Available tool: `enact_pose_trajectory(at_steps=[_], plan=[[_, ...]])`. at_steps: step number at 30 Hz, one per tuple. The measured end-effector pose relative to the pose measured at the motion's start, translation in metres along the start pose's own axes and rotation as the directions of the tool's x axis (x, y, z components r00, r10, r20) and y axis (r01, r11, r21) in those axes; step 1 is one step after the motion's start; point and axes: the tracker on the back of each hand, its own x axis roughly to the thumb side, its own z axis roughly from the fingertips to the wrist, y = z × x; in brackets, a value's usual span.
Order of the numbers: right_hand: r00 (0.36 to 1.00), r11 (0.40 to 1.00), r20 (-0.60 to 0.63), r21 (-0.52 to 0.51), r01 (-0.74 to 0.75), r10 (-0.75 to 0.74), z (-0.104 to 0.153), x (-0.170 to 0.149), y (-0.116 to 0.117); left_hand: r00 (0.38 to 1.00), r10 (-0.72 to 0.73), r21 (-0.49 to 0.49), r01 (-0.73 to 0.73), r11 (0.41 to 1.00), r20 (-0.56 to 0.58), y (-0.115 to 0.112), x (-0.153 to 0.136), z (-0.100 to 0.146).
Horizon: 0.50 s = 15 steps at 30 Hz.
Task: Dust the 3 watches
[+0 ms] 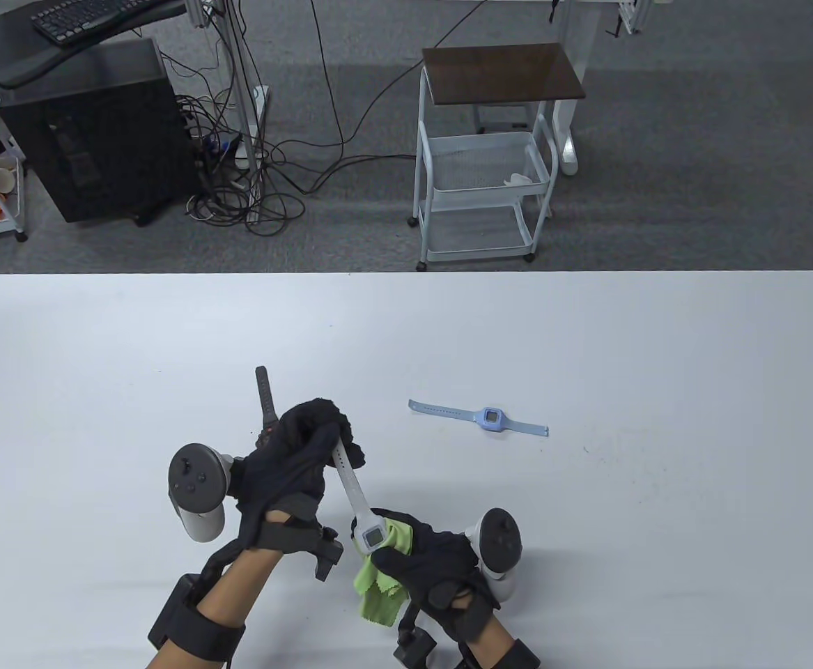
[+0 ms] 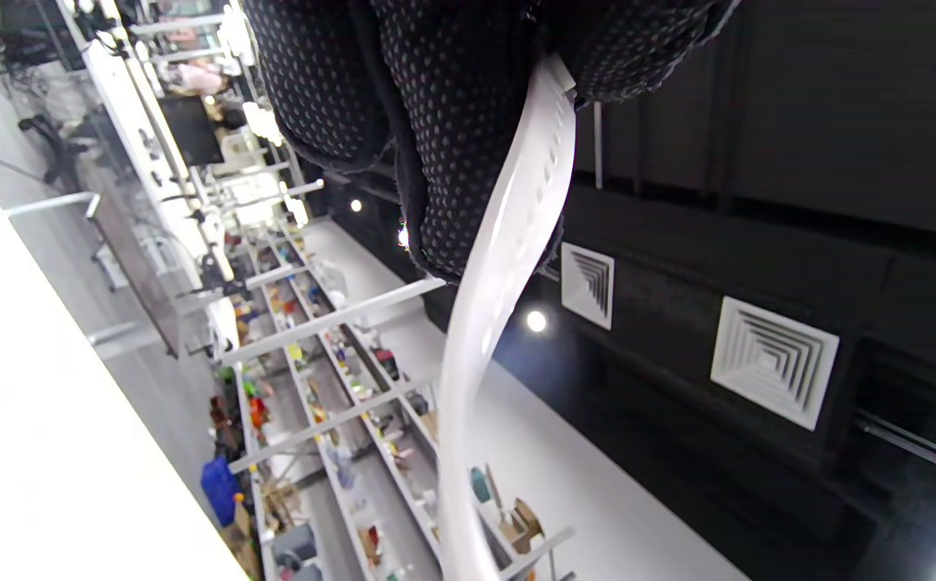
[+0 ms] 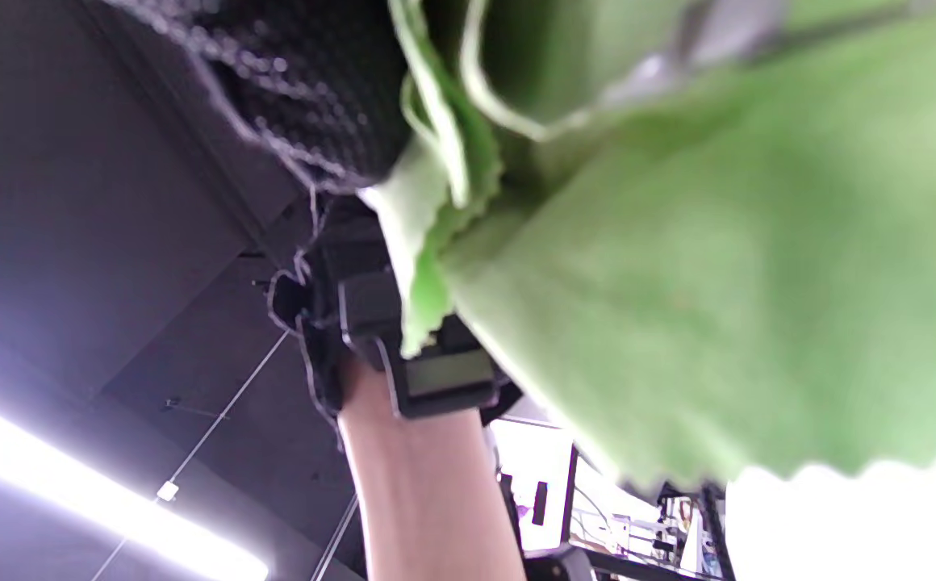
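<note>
My left hand [image 1: 295,460] pinches the white watch [image 1: 361,512] by its strap; right hand [image 1: 434,564] fingers press the green cloth [image 1: 378,578] against its face.

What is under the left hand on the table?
A dark watch lies there: one strap end sticks out beyond the left hand. Its face and the rest of the strap are covered by the hand.
</note>
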Motion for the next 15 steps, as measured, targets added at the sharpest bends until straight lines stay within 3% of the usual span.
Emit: enact_pose_trajectory(at_steps=[6,10,15], plan=[[0.994,0.992,-0.035,-0.069,-0.104,0.102,0.0011,0.0021,-0.0022,1.0,0.022,-0.019,-0.022,1.0,0.01,-0.0008,0.0012,-0.0017],[0.994,0.995,-0.049,-0.021,-0.102,0.101,0.0009,0.0034,-0.004,1.0,0.004,-0.031,-0.004,1.0,0.015,-0.0021,0.0005,-0.001],[0.981,0.98,-0.034,-0.057,-0.19,0.189,0.0028,0.0044,-0.0057,1.0,0.01,-0.031,-0.01,0.999,0.014,-0.0024,0.001,-0.0008]])
